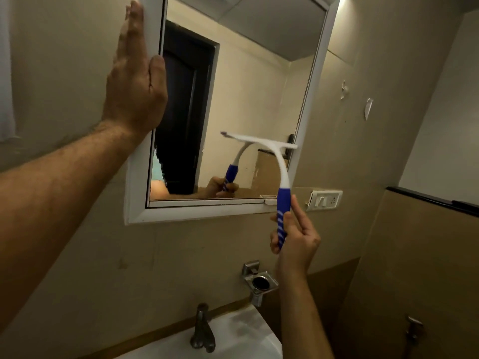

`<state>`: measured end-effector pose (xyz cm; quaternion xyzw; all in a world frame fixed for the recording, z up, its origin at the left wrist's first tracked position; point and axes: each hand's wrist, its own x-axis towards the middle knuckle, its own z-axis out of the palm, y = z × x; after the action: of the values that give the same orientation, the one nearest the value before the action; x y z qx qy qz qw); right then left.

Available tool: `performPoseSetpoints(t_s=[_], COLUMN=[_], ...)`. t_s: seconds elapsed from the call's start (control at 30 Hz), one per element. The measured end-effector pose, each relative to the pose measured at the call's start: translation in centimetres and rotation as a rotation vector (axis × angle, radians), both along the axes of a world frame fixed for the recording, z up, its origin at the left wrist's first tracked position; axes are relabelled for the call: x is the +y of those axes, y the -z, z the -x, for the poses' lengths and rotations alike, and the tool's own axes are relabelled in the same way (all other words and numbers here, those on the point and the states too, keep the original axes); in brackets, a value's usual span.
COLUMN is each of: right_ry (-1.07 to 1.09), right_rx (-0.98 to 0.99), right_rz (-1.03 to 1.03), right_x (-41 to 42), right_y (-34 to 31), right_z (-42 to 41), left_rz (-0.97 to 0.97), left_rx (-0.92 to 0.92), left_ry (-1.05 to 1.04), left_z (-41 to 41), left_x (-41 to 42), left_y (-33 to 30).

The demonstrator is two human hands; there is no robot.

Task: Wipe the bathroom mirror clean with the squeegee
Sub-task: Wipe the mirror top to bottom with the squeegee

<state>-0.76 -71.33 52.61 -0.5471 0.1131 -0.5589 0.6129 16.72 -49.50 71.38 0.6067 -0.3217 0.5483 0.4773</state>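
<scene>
A white-framed bathroom mirror (248,94) hangs tilted on the beige wall. My right hand (295,237) grips the blue striped handle of a white squeegee (282,182). Its blade lies across the lower right part of the glass, and its reflection shows just to the left. My left hand (134,81) rests flat along the left side of the mirror frame, fingers straight up, thumb hooked over the frame's inner edge.
A white sink (233,340) with a metal tap (202,330) sits below. A chrome holder (259,281) is fixed under the mirror. A white switch plate (325,199) is on the wall to the right. A spray fitting (413,327) hangs lower right.
</scene>
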Motion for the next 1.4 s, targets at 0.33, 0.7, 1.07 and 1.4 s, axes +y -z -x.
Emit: performPoseSetpoints(t_s=[0.33, 0.7, 1.07, 1.4], right_ry=[-0.053, -0.03, 0.108, 0.05], right_rx=[0.017, -0.067, 0.048, 0.024], right_rz=[-0.092, 0.055, 0.289, 0.388], right_x=[0.8, -0.7, -0.1, -1.6], right_y=[4.1, -2.3, -4.3, -0.5], right_z=[0.3, -1.9, -1.3, -2.6], left_rz=[0.006, 0.004, 0.009, 0.01], left_rx=[-0.013, 0.016, 0.011, 0.003], left_ry=[0.008, -0.027, -0.016, -0.013], left_z=[-0.3, 0.2, 0.3, 0.4], left_x=[-0.1, 0.0, 0.1, 0.1], left_y=[0.2, 0.4, 0.6, 0.9])
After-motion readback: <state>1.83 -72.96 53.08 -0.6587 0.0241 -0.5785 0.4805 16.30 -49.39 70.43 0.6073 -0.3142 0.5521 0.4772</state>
